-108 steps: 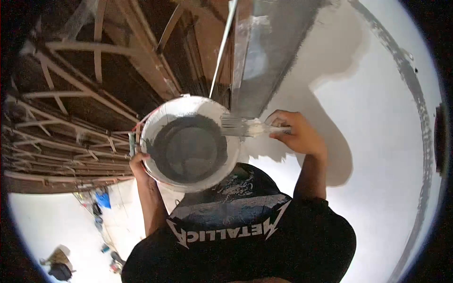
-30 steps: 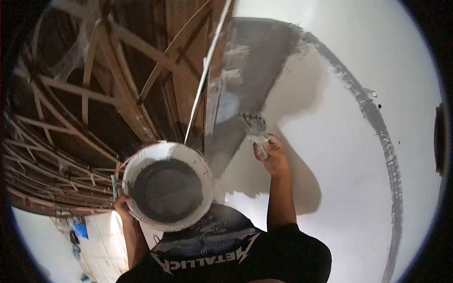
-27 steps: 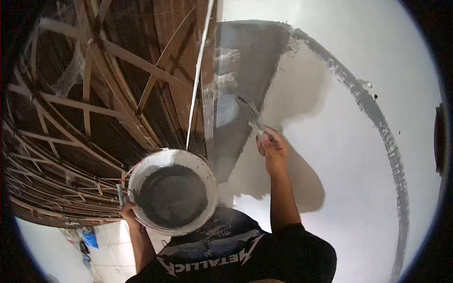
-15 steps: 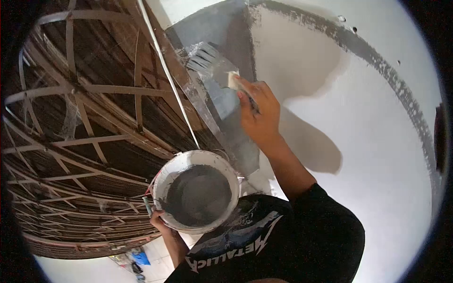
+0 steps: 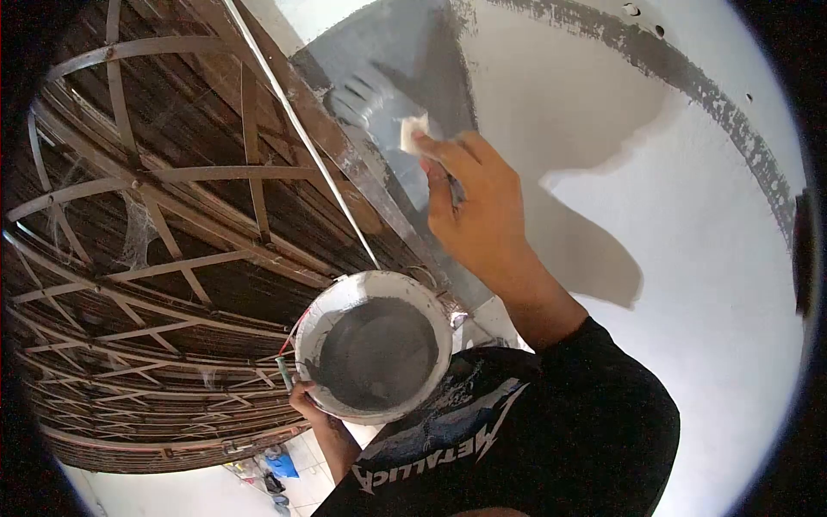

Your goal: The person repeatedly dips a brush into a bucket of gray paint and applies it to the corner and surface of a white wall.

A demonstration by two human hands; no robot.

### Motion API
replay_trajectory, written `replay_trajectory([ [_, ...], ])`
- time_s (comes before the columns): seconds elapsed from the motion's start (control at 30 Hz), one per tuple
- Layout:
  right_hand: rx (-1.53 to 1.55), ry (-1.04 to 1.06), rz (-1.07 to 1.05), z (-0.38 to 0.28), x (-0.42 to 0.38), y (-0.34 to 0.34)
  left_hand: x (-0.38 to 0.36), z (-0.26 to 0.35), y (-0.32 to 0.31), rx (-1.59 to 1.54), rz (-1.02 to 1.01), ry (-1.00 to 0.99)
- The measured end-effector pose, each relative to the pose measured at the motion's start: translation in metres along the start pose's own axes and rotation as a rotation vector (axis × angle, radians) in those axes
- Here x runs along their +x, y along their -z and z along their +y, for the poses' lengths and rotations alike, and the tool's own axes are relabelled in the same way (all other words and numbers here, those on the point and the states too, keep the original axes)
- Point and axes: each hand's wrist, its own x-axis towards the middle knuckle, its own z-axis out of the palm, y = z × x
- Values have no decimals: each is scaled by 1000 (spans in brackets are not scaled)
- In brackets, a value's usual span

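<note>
My right hand [image 5: 478, 198] is closed round the handle of a wide brush [image 5: 413, 133]. The brush's bristle end is blurred and lies over the grey-coated strip of wall [image 5: 422, 52], at the strip's left side. Lower down, my left hand [image 5: 308, 403] grips the lower left rim of a round white bucket [image 5: 441, 323]. Grey, wet-looking material [image 5: 377, 353] fills much of the bucket, which is near my chest.
A brown lattice framework [image 5: 172, 172] spans the left side, with a thin white pipe [image 5: 301, 133] along its edge. A grey band [image 5: 689, 77] curves over the pale wall [image 5: 698, 258] at right. Blue and dark items [image 5: 280, 464] lie on the tiled floor far below.
The brush and my right hand have shifted slightly left against the wall, and the bristles are more blurred. The view has shifted, so the bucket appears a little further right.
</note>
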Motion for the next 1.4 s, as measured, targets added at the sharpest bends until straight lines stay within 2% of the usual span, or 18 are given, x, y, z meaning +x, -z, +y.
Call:
replay_trajectory([
  [0.13, -130, 35, -67, -1, 17, -22, -3, 1, -1, 19, 23, 33],
  [0.27, -179, -28, -201, -24, 20, 21, 2, -5, 8, 128, -26, -47],
  [0.33, -206, -72, -275, -29, 20, 33, 4, -10, 5, -162, 107, 188],
  [0.4, -102, -16, -151, -24, 21, 15, 4, -10, 1, -264, 154, 279],
  [0.43, -50, 9, -92, -19, 21, 4, 2, -6, 0, -214, 137, 259],
  [0.57, -177, 33, -184, -9, 16, -5, -4, 7, -2, -24, 72, 158],
  [0.63, -162, 17, -195, -16, 12, 18, -3, 8, -11, -163, 110, 180],
  [0.67, -119, 45, -129, -16, 15, 19, -1, 7, -15, -233, 129, 192],
  [0.73, -31, 95, -4, -16, 18, 20, -3, 5, -12, -126, 90, 126],
  [0.83, 120, -116, -95, -22, 17, 28, -3, 2, -3, -70, 63, 88],
  [0.9, 106, -154, -105, -18, 13, 23, -2, -4, 0, -177, 85, 154],
  [0.93, 98, -172, -108, -15, 11, 18, -3, -6, 2, -115, 57, 110],
  [1.0, 114, -142, -138, -10, 13, 6, -3, -8, 6, 15, -2, 18],
  [1.13, 48, -41, -184, 3, 25, -24, -9, 15, -9, -28, 9, 54],
  [1.23, 43, -60, -230, -5, 24, 3, -8, 22, -18, -33, 16, 48],
  [1.3, 58, -52, -167, -12, 25, 16, -6, 26, -21, -69, 83, 137],
  [1.33, 65, -50, -137, -13, 24, 19, -6, 24, -19, -9, 71, 98],
  [1.4, 72, 114, -96, 5, 30, -3, -7, 18, -10, 111, 47, 20],
])
